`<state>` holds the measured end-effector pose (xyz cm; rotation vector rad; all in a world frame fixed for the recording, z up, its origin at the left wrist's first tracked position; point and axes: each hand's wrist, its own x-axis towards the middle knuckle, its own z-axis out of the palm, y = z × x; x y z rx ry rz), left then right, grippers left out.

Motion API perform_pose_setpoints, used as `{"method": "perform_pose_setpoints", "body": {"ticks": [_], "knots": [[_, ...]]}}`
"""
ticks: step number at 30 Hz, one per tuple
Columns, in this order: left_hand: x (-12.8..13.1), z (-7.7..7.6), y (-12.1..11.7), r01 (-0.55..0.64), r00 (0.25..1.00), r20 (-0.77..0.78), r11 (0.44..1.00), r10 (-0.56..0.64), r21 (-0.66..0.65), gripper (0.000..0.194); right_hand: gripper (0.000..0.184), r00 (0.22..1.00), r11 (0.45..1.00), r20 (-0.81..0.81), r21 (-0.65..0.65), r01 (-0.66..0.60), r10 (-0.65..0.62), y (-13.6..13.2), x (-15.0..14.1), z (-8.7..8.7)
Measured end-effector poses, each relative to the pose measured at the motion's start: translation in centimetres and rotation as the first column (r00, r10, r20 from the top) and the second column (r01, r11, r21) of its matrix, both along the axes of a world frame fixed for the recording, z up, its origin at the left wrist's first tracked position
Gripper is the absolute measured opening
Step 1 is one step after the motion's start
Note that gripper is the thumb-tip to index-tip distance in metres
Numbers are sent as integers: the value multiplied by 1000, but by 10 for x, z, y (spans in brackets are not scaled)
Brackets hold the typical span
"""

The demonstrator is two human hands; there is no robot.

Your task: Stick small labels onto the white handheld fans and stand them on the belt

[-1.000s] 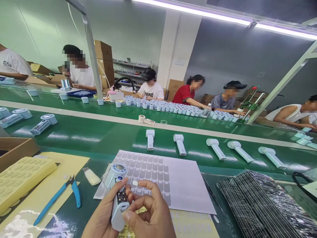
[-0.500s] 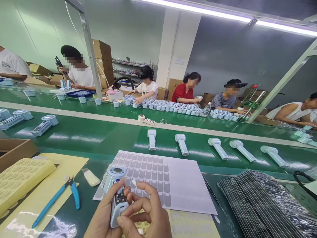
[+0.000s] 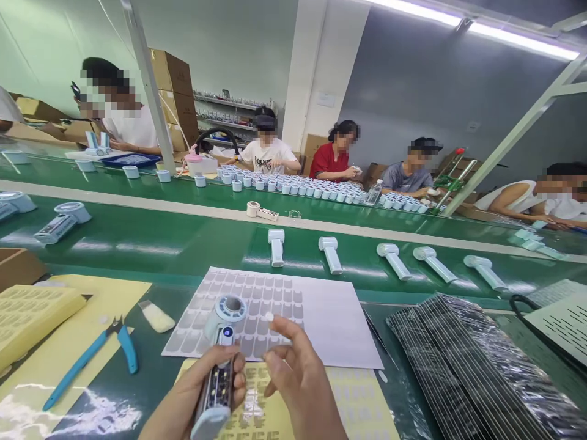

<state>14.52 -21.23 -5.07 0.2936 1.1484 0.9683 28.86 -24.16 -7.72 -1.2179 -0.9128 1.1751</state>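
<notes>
My left hand (image 3: 202, 382) is closed around the handle of a light-blue handheld fan (image 3: 229, 310). Its round head points away from me, and a dark strip with small bright spots shows along the handle. Just right of the fan, my right hand (image 3: 298, 373) is apart from it, fingers loosely spread and index finger raised. A small white piece (image 3: 269, 316) shows at that fingertip; whether it is stuck on, I cannot tell. Under the hands lie a white sheet of grey stickers (image 3: 288, 296) and a yellowish sheet of cut-out shapes (image 3: 353, 397).
Blue-handled cutters (image 3: 87, 366) and a pale scraper-like piece (image 3: 156, 316) lie left, beside a yellow stack (image 3: 36, 318). Black strips in plastic (image 3: 458, 360) are piled right. Several fans (image 3: 331, 253) lie on the green conveyor (image 3: 183, 244); co-workers sit beyond it.
My right hand has come away from the fan's lower end and moved right, its fingers opening. The fan's handle shows more now. The whole view has shifted slightly.
</notes>
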Motion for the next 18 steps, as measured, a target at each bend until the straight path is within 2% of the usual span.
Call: {"method": "perform_pose_setpoints", "body": {"ticks": [3, 5, 8, 10, 14, 16, 18], "knots": [[-7, -22, 0, 51, 998, -42, 997, -49, 55, 15, 23, 952, 1000, 305, -2, 2, -2, -15, 22, -21], [-10, -35, 0, 101, 990, -112, 987, -87, 127, 23, 14, 899, 1000, 437, -11, -27, 29, -25, 30, -34], [-12, -48, 0, 222, 957, -229, 957, -177, 186, 31, 6, 848, 998, 527, -41, -46, 61, -39, 34, -50], [-13, -51, 0, 259, 941, -272, 945, -200, 198, 33, 11, 817, 999, 575, -28, -41, 50, -45, 32, -56], [-12, -48, -1, 233, 940, -295, 954, -171, 190, 35, 16, 750, 998, 661, 12, -54, 33, -51, 31, -60], [-12, -48, -1, 226, 939, -303, 954, -161, 195, 34, 15, 754, 996, 656, 29, -80, 41, -53, 32, -60], [-11, -49, 0, 221, 940, -305, 955, -154, 199, 34, 9, 792, 991, 607, 54, -123, 65, -53, 35, -58]]}}
